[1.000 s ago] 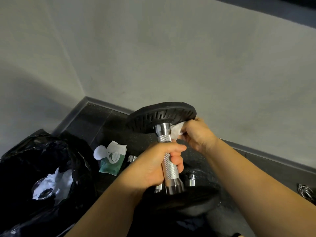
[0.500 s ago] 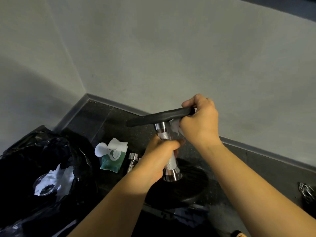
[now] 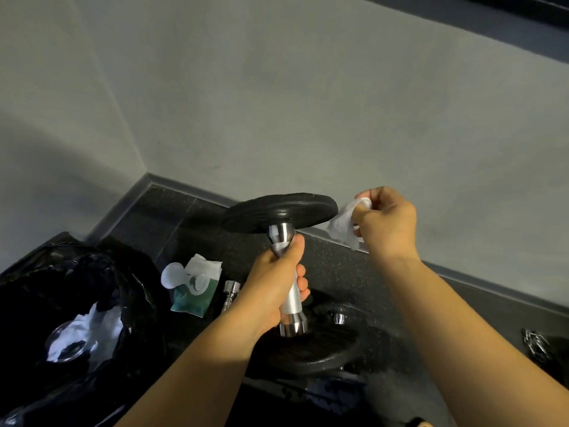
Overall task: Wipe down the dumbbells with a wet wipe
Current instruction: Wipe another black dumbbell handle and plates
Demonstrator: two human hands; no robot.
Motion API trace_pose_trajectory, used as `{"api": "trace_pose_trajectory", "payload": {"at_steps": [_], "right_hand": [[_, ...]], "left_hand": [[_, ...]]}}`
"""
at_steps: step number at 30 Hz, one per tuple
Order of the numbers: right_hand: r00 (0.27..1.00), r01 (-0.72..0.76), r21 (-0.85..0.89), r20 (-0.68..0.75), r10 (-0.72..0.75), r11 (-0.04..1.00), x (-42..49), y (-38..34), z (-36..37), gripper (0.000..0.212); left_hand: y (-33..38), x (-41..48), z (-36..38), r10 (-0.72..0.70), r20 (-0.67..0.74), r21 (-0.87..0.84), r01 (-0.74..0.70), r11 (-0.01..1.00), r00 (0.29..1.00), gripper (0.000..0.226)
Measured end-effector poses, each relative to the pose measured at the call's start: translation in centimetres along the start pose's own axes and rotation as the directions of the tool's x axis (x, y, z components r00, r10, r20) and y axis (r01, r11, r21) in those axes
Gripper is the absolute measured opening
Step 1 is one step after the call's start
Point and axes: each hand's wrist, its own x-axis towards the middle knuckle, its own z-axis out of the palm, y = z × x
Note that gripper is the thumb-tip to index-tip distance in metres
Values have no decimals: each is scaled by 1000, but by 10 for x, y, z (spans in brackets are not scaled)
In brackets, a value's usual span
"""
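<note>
I hold a dumbbell (image 3: 281,215) upright above the floor, with black plates at both ends and a knurled chrome handle. My left hand (image 3: 274,288) is wrapped around that handle, below the top plate. The bottom plate (image 3: 311,349) hangs near the dark floor. To the right of the top plate, my right hand (image 3: 385,223) pinches a crumpled white wet wipe (image 3: 343,228). The wipe sits just off the plate's rim, not touching it.
A black bin bag (image 3: 61,303) with used white wipes inside sits at the left. A green wet-wipe pack (image 3: 195,288) with its lid open lies on the dark floor. A second chrome handle (image 3: 229,294) lies behind my left hand. Grey walls meet at a corner.
My right hand has come off the top plate's rim and moved right with the wipe. The top plate has tilted so its underside shows more.
</note>
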Motion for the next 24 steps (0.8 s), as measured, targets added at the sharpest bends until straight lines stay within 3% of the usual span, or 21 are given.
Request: {"api": "trace_pose_trajectory", "payload": {"at_steps": [2,6,10,12,14,19,22,24], "right_hand": [[1000,-10,43,15,9,999,-5,-7,-1,25],[976,-115,265,210,59,958,-27,-15,-4,25],[980,-27,358,195,-47,933,-47,-14,1,23],[985,57,336,137,-109,940,-51,-17,6,14],[970,173,278,118,-212,945,-54,-20,8,18],[838,517,163,106,-536,840,-69,-21,7,21],[763,632,90,104,-638,770,-72,-20,7,19],[703,707,6,102,-704,707,-72,-21,7,16]], "left_hand": [[-3,1,0,30,-8,54,-30,998,1000,22],[-7,2,0,70,-30,137,-65,988,997,21],[-6,5,-2,80,-61,145,-71,987,995,23],[-7,6,-3,112,-71,182,-98,978,991,21],[-9,9,-6,162,-83,274,-134,952,983,20],[-8,12,-14,321,-102,590,-202,781,941,30],[-6,5,-15,393,-70,770,-201,605,917,27],[-5,-1,-15,402,-59,822,-184,539,914,29]]}}
